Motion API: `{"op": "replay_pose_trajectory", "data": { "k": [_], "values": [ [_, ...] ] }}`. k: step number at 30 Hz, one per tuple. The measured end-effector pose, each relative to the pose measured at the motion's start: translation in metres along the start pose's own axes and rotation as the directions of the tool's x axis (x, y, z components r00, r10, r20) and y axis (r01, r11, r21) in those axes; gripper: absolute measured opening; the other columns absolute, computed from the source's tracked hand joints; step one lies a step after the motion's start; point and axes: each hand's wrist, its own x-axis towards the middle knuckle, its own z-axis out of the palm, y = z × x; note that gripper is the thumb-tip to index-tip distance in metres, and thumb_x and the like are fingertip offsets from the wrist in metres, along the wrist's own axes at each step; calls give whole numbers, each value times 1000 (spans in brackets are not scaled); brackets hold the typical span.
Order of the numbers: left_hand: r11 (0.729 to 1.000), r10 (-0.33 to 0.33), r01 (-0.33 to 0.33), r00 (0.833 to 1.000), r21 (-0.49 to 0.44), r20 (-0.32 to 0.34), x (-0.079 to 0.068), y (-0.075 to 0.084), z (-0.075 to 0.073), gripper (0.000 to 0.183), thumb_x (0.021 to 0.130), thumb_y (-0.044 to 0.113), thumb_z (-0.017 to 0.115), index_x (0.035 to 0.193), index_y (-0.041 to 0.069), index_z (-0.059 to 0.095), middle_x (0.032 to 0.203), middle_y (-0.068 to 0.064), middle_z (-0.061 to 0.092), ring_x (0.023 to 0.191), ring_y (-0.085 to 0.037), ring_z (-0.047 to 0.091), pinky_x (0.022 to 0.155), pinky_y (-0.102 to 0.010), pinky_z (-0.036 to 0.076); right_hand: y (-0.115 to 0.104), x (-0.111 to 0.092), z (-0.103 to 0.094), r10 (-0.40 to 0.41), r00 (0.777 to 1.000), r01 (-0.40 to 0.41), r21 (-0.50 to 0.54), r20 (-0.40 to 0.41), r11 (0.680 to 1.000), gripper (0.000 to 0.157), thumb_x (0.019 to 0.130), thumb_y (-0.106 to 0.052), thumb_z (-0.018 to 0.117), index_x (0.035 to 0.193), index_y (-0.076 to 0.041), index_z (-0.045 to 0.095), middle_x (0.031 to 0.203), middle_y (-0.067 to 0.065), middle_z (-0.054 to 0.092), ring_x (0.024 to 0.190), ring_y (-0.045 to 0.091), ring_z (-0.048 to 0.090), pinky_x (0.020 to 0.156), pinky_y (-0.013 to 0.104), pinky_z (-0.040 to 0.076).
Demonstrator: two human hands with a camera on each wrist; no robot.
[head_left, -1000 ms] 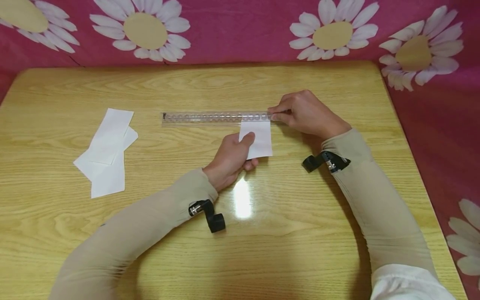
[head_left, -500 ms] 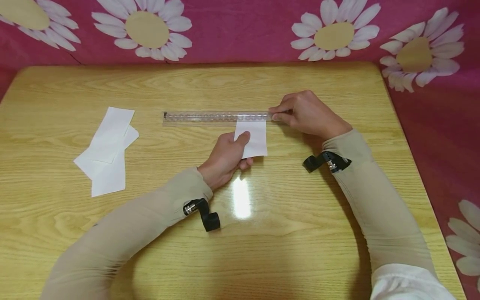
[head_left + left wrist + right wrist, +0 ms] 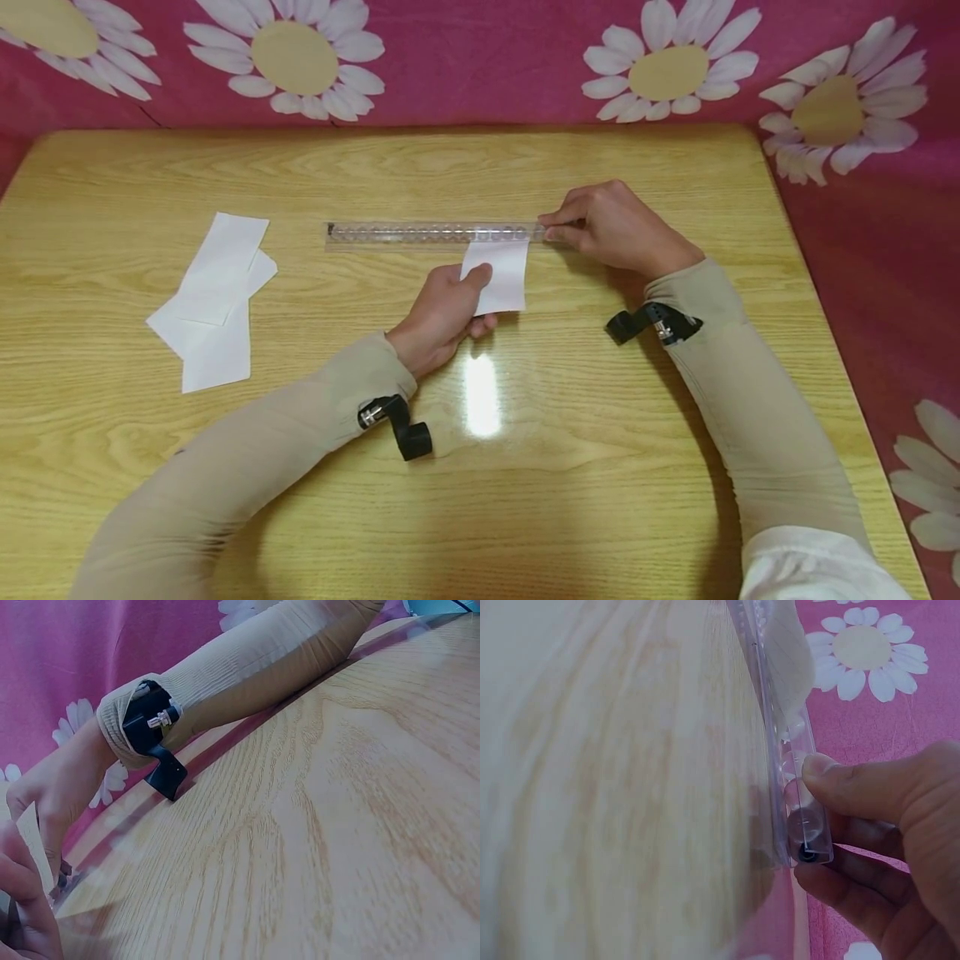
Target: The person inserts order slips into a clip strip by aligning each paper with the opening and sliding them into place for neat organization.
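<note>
My left hand pinches a small white sheet of paper, thumb on top and fingers underneath. The sheet's far edge meets a long clear plastic binding strip with a row of round loops along it. Whether the loops pass through the paper cannot be made out. At the strip's right end, my right hand grips it between thumb and fingers. The right wrist view shows the clear loops and a small dark piece at that end, close to the fingertips. In the left wrist view the held sheet is partly cut off.
Several white paper strips lie overlapped at the left of the wooden table. A pink cloth with large daisies hangs behind the table and along its right side. Black straps dangle from both sleeves.
My left hand has slid left along the binding strip, and the white sheet has moved with it. My right hand stays at the strip's right end.
</note>
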Motion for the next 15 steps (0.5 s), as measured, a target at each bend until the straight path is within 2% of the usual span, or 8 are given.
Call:
{"op": "replay_pose_trajectory", "data": {
  "k": [11,15],
  "values": [
    [1000,-12,12,1000,-18,8,1,0,1,37,113,26,41,128,-2,59,73,-6,61,51,-9,50,48,-19,40,0,0,0,12,1000,-12,-1,5,1000,21,98,-17,73,118,-13,79,95,10,80,74,16,61,69,32,48],
    [999,-12,12,1000,-40,2,1,-1,2,38,113,27,40,131,-2,58,79,-8,62,51,-8,51,48,-18,41,-1,0,0,13,1000,-13,0,6,1000,21,97,-17,73,118,-13,79,96,10,80,75,16,62,69,32,49]
  ]
}}
